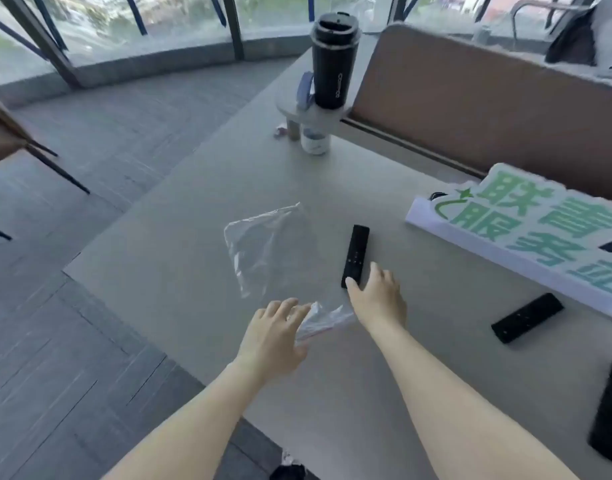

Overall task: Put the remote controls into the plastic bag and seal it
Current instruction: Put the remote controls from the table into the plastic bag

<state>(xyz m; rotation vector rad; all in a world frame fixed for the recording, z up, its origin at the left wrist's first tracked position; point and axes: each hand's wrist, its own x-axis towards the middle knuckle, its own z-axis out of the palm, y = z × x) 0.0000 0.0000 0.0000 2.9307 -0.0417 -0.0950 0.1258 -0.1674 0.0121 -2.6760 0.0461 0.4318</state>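
The bag (273, 247) lay flat in the middle of the table (179, 258), empty. The left hand (276, 336) was open, fingers resting on the bag's near end. The right hand (377, 296) was open too, thumb touching one remote (355, 254) but not gripping it. Two more remotes (527, 317) (609, 408) lay near the right edge. The thin bag could slide or stay shut, so a remote might miss the mouth.
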